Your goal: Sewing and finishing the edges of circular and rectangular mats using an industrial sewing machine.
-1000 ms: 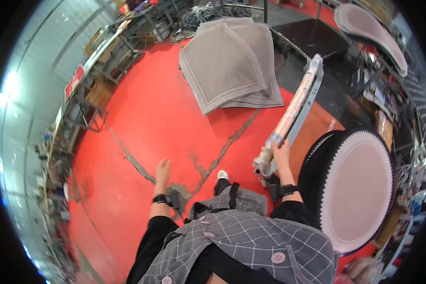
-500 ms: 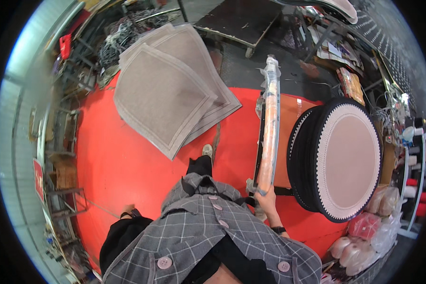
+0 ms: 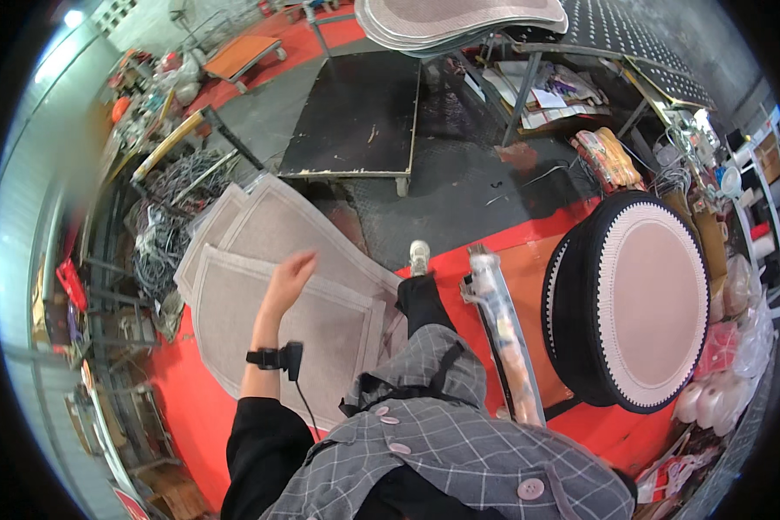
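Note:
My left hand [image 3: 291, 276] is raised in front of me over a loose stack of grey-beige mats [image 3: 295, 230] with curved edges and pale borders. Its fingers look loosely bent, and nothing shows in them. A black strap and device [image 3: 276, 357] with a cable sit on that wrist. To the right, a long tube wrapped in clear film [image 3: 513, 351] lies lengthwise, its near end cut off by my checked apron. Beyond it stands a tall stack of round mats [image 3: 650, 308], black-edged with a white scalloped band and pink-beige centre. My right hand is out of sight.
A low black flat cart [image 3: 355, 113] stands ahead on the dark floor. Tangled cords [image 3: 160, 247] lie by a metal frame at left. More mats [image 3: 459, 22] rest on a far table. Plastic-wrapped cones [image 3: 711, 403] are at lower right. Red covering [image 3: 182, 407] lies underfoot.
My view has moved forward, with the round mats still at my right. My left hand has risen from low at my side to over the mats. My right hand, earlier gripping the tube, has left view.

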Demonstrator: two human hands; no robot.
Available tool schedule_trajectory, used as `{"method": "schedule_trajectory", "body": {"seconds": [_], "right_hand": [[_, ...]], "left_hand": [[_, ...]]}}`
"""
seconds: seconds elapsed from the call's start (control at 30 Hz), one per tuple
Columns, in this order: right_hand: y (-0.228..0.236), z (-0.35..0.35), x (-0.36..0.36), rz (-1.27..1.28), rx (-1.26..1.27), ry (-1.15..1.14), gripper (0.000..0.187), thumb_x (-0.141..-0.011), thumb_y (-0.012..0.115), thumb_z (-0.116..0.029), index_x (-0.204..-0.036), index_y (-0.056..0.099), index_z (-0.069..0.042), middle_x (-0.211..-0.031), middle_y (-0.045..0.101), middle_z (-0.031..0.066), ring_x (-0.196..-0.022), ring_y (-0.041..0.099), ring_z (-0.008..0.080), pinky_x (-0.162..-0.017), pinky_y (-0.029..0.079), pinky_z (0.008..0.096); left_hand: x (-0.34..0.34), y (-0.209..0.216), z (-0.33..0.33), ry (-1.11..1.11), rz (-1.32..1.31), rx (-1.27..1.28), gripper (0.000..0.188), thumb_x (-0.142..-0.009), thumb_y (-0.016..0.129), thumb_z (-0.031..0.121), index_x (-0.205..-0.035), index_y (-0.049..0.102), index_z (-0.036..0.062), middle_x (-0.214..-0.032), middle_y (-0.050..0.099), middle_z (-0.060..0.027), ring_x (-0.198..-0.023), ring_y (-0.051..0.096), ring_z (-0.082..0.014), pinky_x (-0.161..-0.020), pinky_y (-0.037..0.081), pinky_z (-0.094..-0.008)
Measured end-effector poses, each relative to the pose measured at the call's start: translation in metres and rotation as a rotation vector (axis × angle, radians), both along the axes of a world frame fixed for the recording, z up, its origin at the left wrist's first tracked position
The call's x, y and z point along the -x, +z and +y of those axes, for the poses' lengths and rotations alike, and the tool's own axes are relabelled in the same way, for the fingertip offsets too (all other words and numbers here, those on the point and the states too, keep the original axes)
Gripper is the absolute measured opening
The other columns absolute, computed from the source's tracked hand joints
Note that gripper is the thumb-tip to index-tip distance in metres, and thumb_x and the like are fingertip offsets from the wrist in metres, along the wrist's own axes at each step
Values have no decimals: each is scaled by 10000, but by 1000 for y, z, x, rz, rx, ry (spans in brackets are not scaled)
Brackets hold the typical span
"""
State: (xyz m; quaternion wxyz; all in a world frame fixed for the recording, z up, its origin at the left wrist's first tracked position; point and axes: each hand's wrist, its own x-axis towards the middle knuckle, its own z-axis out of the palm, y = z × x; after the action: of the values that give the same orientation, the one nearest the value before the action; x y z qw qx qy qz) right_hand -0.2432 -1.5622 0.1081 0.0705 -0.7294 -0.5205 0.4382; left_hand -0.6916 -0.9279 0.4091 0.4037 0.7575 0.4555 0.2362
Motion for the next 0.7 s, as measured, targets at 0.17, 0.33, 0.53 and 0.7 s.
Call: {"method": "schedule_trajectory", "body": {"seconds": [0.17,0.33,0.53,0.7], "right_hand": [[-51,124,-129,-235,162,342,283,-742,562,-243,-929,615,-36,-907,630,182,-838,605,337,-740,452,433],[-9,522,-59,-60,95,55,276,-774,484,-209,-922,633,-30,-873,620,223,-885,579,365,-759,447,438],[129,689,-128,107,-146,-366,392,-819,520,-254,-1128,517,-13,-1028,584,227,-963,569,341,-833,451,388],[183,694,-203,11,-298,-834,351,-802,567,-227,-1054,563,17,-884,638,185,-843,627,273,-764,487,351]], "left_hand": [[-232,209,76,-1116,-409,-141,459,-890,458,339,-1113,505,-59,-1028,598,-152,-938,576,-300,-824,440,-393],[-365,206,125,-1350,-969,72,610,-832,589,378,-1178,453,-105,-1164,517,-240,-887,575,-327,-749,486,-393],[-436,190,306,-1622,-569,113,440,-897,427,297,-1171,468,-46,-1145,542,-179,-1033,549,-315,-894,417,-384],[-561,50,470,-608,-426,530,510,-883,493,373,-1235,454,6,-1160,545,-114,-982,557,-201,-805,447,-290]]}}
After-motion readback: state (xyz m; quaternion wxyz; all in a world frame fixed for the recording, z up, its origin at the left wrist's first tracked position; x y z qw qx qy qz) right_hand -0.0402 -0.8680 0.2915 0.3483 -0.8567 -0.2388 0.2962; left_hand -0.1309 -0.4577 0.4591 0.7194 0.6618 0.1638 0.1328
